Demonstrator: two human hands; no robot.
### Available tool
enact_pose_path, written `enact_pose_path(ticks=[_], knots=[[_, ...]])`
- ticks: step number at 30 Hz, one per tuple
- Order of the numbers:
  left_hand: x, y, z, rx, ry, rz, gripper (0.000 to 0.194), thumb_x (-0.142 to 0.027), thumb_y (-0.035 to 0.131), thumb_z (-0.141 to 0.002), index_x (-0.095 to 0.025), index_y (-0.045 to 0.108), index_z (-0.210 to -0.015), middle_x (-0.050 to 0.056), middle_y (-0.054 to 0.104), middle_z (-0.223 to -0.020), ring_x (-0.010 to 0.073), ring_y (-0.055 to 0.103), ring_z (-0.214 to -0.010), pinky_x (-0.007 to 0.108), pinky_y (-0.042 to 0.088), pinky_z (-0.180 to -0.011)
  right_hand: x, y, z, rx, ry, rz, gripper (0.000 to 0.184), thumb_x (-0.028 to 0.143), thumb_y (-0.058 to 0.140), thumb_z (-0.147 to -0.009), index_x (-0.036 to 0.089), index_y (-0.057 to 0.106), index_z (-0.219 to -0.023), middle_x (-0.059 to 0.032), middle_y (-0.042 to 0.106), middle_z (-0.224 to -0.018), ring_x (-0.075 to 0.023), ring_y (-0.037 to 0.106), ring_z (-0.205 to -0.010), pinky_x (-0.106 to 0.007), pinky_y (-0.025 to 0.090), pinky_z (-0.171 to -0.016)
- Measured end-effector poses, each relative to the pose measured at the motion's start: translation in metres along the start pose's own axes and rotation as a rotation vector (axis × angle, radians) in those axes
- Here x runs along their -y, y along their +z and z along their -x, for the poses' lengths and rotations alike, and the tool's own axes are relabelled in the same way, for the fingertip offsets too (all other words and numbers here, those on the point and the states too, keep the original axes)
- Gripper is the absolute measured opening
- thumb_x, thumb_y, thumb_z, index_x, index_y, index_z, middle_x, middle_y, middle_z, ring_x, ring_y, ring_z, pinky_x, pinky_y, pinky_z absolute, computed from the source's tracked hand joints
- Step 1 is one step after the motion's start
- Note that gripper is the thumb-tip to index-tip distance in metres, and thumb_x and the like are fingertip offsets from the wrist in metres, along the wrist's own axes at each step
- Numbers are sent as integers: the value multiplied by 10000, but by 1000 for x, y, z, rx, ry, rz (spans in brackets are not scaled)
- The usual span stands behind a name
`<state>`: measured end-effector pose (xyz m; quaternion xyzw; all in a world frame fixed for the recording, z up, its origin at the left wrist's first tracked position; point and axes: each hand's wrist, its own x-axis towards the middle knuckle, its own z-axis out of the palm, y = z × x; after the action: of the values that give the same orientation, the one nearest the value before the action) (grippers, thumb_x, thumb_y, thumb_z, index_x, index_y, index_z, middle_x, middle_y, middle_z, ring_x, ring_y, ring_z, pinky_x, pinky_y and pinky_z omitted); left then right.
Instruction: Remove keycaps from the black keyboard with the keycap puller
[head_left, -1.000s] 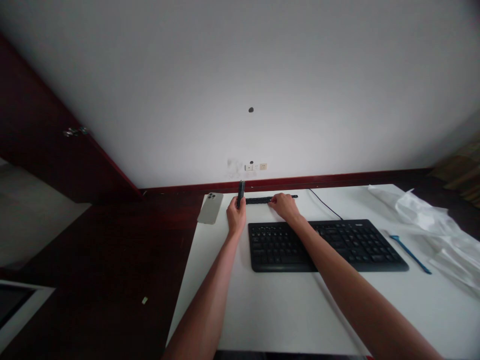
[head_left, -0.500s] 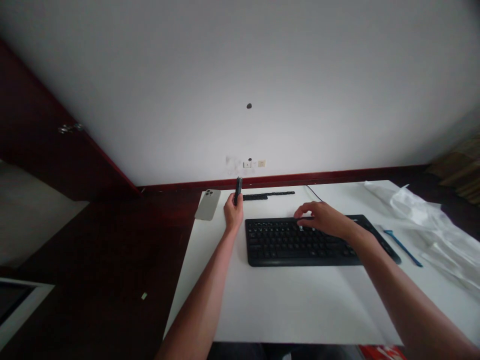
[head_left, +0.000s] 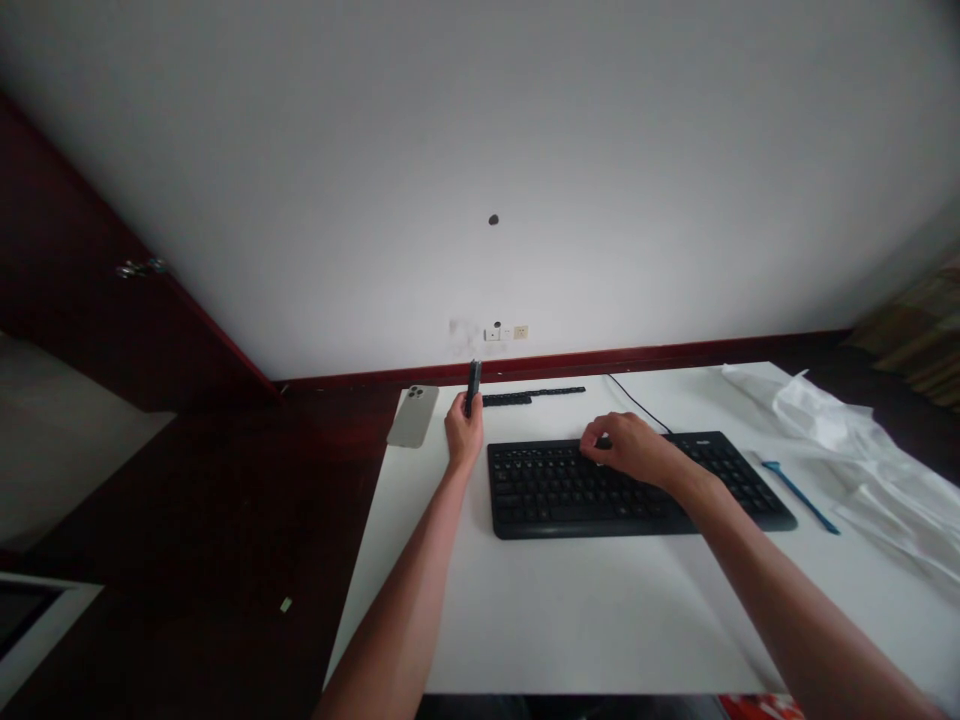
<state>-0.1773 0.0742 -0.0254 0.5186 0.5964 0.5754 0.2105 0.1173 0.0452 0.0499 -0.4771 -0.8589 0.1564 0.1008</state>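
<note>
L hand (head_left: 463, 432) grips a slim dark bar (head_left: 473, 388) upright, top end sticking out above fingers; R hand (head_left: 630, 450) curled over upper key rows of black kbd (head_left: 540, 510), lying flat on white desk (head_left: 570, 620); thin black strip (head_left: 532, 397) lies flat beyond kbd, just right of the bar.

Under the right fingers (head_left: 600, 436), the keyboard (head_left: 555, 510) is matt black plastic. Beside the left fingers (head_left: 455, 412), the smartphone (head_left: 412, 416) has a pale satin metallic back. The desktop (head_left: 570, 620) looks smooth and white, and the crumpled white film (head_left: 825, 425) off past the right fingers looks thin and glossy.
</note>
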Motion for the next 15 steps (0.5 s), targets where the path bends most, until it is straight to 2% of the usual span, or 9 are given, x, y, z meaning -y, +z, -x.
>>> enact_pose_path(ticks=[7, 11, 15], knots=[[4, 0, -1, -13, 20, -9, 379, -547, 521, -975, -199, 634, -875, 17, 606, -738, 175, 545, -673, 254, 360, -640, -7, 4, -7, 146, -7, -64, 143, 271, 681, -840, 218, 788, -919, -39, 785, -862, -221, 724, -816, -295, 507, -753], [4, 0, -1, -5, 30, -22, 370, -538, 520, -977, -203, 628, -862, 10, 589, -713, 172, 535, -661, 254, 354, -637, -3, 3, -6, 116, -22, -69, 165, 256, 641, -847, 219, 789, -912, -38, 787, -862, -212, 726, -811, -286, 505, -767], [4, 0, 0, -9, 18, -14, 367, -539, 520, -976, -205, 637, -878, 18, 612, -736, 177, 558, -676, 254, 366, -643, 4, -6, -15, 15, 52, -6, 198, 252, 584, -868, 211, 774, -828, -47, 784, -837, -216, 721, -789, -293, 498, -765]])
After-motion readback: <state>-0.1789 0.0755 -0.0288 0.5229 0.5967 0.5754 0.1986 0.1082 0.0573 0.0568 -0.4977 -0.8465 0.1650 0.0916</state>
